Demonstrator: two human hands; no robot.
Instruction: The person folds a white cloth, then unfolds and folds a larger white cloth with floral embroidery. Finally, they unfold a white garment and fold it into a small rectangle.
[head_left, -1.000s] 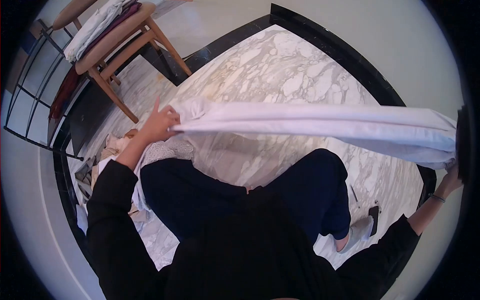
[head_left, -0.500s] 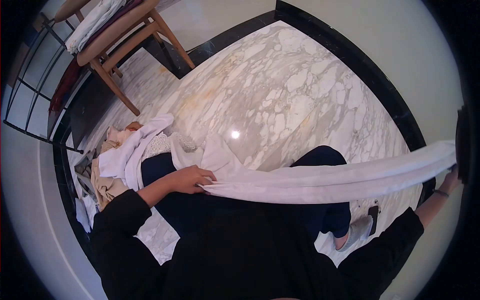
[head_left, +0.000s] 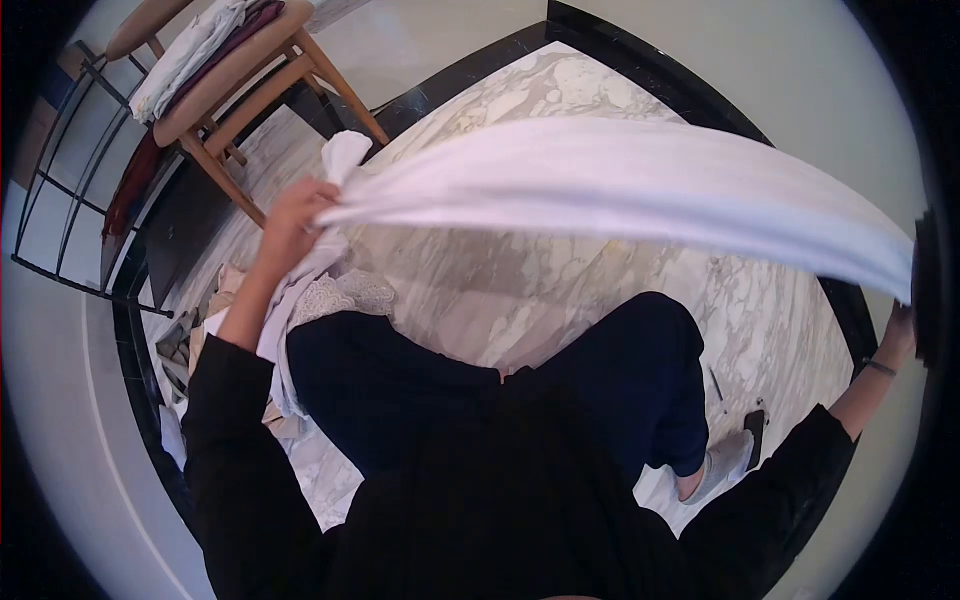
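Observation:
A long white cloth (head_left: pixel 600 185) is stretched in a billowing arc across the view, above the floor and past my knees. My left hand (head_left: pixel 303 215) is closed round its gathered left end, with a bunched tip sticking up above the fingers. At the far right edge my right hand (head_left: pixel 899 335) is at the cloth's other end; its fingers are mostly hidden at the dark rim of the view. White lace fabric (head_left: pixel 345 292) lies against my left knee, beside a heap of white and beige garments (head_left: pixel 280 425) on the floor.
A wooden chair (head_left: pixel 235 75) with folded clothes (head_left: pixel 190 60) on its seat stands at the upper left. Next to it is a black metal rack (head_left: pixel 60 190). A dark phone-like object (head_left: pixel 755 438) lies by my slippered foot (head_left: pixel 722 465). Walls with black skirting border the marble floor.
My left hand has lifted up and away from my lap with its end of the white cloth. The cloth has swung upward and billows; my right hand has stayed nearly in place.

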